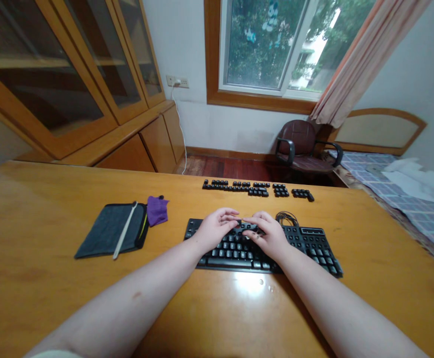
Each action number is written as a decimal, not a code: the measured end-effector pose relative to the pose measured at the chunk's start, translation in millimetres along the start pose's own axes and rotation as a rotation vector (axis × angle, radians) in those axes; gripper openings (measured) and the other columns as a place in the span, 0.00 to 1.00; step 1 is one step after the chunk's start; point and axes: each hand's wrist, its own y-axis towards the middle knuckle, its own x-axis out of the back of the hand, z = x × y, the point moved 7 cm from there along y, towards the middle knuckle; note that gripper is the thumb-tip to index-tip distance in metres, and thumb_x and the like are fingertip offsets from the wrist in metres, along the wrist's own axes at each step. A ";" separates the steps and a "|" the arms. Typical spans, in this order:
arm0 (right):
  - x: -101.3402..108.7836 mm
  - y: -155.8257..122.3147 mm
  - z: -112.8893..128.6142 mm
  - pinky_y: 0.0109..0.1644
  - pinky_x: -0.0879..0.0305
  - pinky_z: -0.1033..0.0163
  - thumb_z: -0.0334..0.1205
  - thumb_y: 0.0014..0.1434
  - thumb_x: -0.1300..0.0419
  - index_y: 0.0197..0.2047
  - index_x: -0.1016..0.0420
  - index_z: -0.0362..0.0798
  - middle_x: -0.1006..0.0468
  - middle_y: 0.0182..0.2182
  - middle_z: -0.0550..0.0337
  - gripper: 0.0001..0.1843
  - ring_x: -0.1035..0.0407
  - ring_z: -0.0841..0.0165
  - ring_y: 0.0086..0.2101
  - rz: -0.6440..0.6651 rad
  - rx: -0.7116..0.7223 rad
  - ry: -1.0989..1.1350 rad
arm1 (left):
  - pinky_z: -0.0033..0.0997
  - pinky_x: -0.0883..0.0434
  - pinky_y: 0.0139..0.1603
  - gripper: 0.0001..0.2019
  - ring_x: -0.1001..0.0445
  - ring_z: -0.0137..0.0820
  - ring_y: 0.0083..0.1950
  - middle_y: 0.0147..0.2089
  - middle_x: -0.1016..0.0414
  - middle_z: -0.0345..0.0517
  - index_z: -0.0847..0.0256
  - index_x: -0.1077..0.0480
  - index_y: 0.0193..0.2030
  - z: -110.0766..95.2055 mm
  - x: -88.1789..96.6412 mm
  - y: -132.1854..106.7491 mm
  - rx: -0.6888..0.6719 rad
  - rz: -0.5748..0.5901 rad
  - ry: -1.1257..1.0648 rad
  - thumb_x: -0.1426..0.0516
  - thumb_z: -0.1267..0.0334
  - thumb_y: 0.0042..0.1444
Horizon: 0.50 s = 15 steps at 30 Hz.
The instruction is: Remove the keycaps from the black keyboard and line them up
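A black keyboard (235,253) lies on the wooden desk in front of me. Its front rows and number pad carry keycaps, while many positions toward the back have none. My left hand (214,229) rests over its left back part, thumb and fingers curled together at the tips; anything small between them is hidden. Close beside it, my right hand (271,236) is above the middle of the keyboard, its thumb and forefinger apart and pointing left. Both sets of fingertips almost meet. Loose black keycaps (257,192) stand in rows behind the keyboard.
A coiled black cable (287,218) sits behind the keyboard. To the left lie a dark grey pouch (105,228), a pale stick (125,231) across it and a purple cloth (157,211). Small clear drops (261,282) dot the wooden desk (187,308). Beyond stands an office chair (301,144).
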 end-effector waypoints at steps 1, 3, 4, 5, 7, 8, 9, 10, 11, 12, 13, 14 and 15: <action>-1.7 0.2 0.3 0.37 0.31 0.62 0.44 0.53 0.38 0.48 0.27 0.54 0.28 0.33 0.56 0.17 0.31 0.66 0.34 0.015 0.003 -0.005 | 0.39 0.30 0.51 0.13 0.25 0.33 0.44 0.40 0.24 0.46 0.62 0.33 0.42 0.1 -1.3 -0.4 0.005 0.017 0.005 0.41 0.67 0.49; -3.9 0.1 0.1 0.38 0.31 0.63 0.44 0.53 0.37 0.48 0.27 0.54 0.28 0.34 0.56 0.18 0.30 0.67 0.34 0.026 0.008 -0.011 | 0.39 0.30 0.50 0.15 0.24 0.33 0.43 0.39 0.23 0.46 0.62 0.34 0.45 0.8 -4.1 -1.4 0.019 0.053 0.016 0.41 0.68 0.49; -5.0 -0.2 0.0 0.38 0.31 0.63 0.44 0.53 0.38 0.47 0.26 0.54 0.27 0.34 0.56 0.16 0.30 0.67 0.34 0.029 0.014 -0.014 | 0.39 0.30 0.50 0.16 0.24 0.33 0.43 0.39 0.23 0.46 0.62 0.35 0.46 1.2 -5.4 -1.8 0.026 0.069 0.022 0.41 0.68 0.49; -6.1 -0.6 0.2 0.38 0.31 0.63 0.43 0.54 0.39 0.45 0.25 0.54 0.27 0.34 0.56 0.14 0.30 0.68 0.34 0.032 0.024 -0.017 | 0.39 0.30 0.50 0.16 0.24 0.32 0.42 0.39 0.23 0.45 0.62 0.35 0.47 1.6 -6.6 -2.3 0.031 0.083 0.027 0.41 0.68 0.49; -7.4 -1.6 1.6 0.37 0.31 0.63 0.42 0.55 0.40 0.43 0.25 0.53 0.27 0.34 0.56 0.11 0.30 0.68 0.33 0.033 0.050 -0.021 | 0.39 0.30 0.49 0.18 0.24 0.32 0.42 0.38 0.23 0.46 0.62 0.35 0.47 2.2 -8.5 -2.9 0.040 0.100 0.027 0.40 0.68 0.49; -7.3 -2.0 2.7 0.37 0.31 0.63 0.41 0.56 0.41 0.42 0.24 0.53 0.27 0.34 0.56 0.10 0.30 0.68 0.33 0.031 0.059 -0.022 | 0.39 0.30 0.49 0.18 0.24 0.33 0.43 0.39 0.23 0.47 0.62 0.36 0.48 1.8 -8.7 -3.0 0.036 0.095 0.020 0.40 0.68 0.49; -6.6 -2.0 3.9 0.37 0.31 0.63 0.41 0.56 0.41 0.42 0.24 0.53 0.26 0.34 0.56 0.10 0.30 0.68 0.34 0.025 0.061 -0.023 | 0.38 0.30 0.49 0.19 0.24 0.33 0.43 0.40 0.24 0.48 0.63 0.36 0.48 0.8 -7.9 -2.9 0.024 0.078 0.008 0.40 0.68 0.49; -4.8 -1.5 4.8 0.38 0.31 0.63 0.40 0.56 0.41 0.42 0.24 0.52 0.26 0.34 0.55 0.10 0.30 0.67 0.34 0.014 0.054 -0.024 | 0.38 0.30 0.49 0.19 0.25 0.33 0.43 0.42 0.24 0.49 0.63 0.36 0.48 -0.6 -6.3 -2.7 0.009 0.051 -0.006 0.40 0.67 0.49; -2.0 -0.2 5.0 0.39 0.31 0.62 0.40 0.56 0.42 0.42 0.25 0.52 0.26 0.35 0.55 0.10 0.30 0.67 0.35 -0.003 0.033 -0.027 | 0.38 0.30 0.49 0.19 0.25 0.32 0.43 0.43 0.25 0.50 0.63 0.37 0.49 -2.3 -4.3 -2.6 -0.009 0.019 -0.021 0.41 0.67 0.50; 1.8 2.1 4.2 0.39 0.31 0.62 0.39 0.56 0.42 0.42 0.25 0.51 0.26 0.35 0.55 0.10 0.29 0.66 0.36 -0.023 0.002 -0.033 | 0.37 0.30 0.48 0.18 0.25 0.31 0.42 0.43 0.26 0.51 0.64 0.37 0.49 -4.1 -1.9 -2.4 -0.025 -0.015 -0.031 0.42 0.66 0.51; 6.6 5.6 2.2 0.40 0.31 0.61 0.39 0.56 0.42 0.41 0.25 0.51 0.25 0.36 0.54 0.09 0.29 0.66 0.37 -0.049 -0.037 -0.043 | 0.36 0.30 0.47 0.17 0.25 0.30 0.40 0.43 0.27 0.50 0.64 0.37 0.49 -5.7 0.2 -2.3 -0.037 -0.044 -0.036 0.43 0.65 0.52; 12.1 10.3 -1.2 0.42 0.32 0.60 0.39 0.56 0.42 0.40 0.25 0.51 0.25 0.36 0.54 0.09 0.29 0.65 0.38 -0.076 -0.080 -0.055 | 0.36 0.29 0.46 0.16 0.25 0.29 0.38 0.41 0.27 0.49 0.65 0.37 0.48 -6.9 2.0 -2.2 -0.042 -0.067 -0.037 0.44 0.64 0.53; 17.7 16.6 -6.0 0.42 0.32 0.59 0.39 0.55 0.41 0.39 0.25 0.50 0.24 0.36 0.54 0.08 0.29 0.64 0.38 -0.102 -0.123 -0.073 | 0.35 0.29 0.45 0.15 0.25 0.28 0.36 0.39 0.28 0.47 0.65 0.37 0.48 -7.9 3.5 -2.0 -0.043 -0.085 -0.035 0.44 0.64 0.54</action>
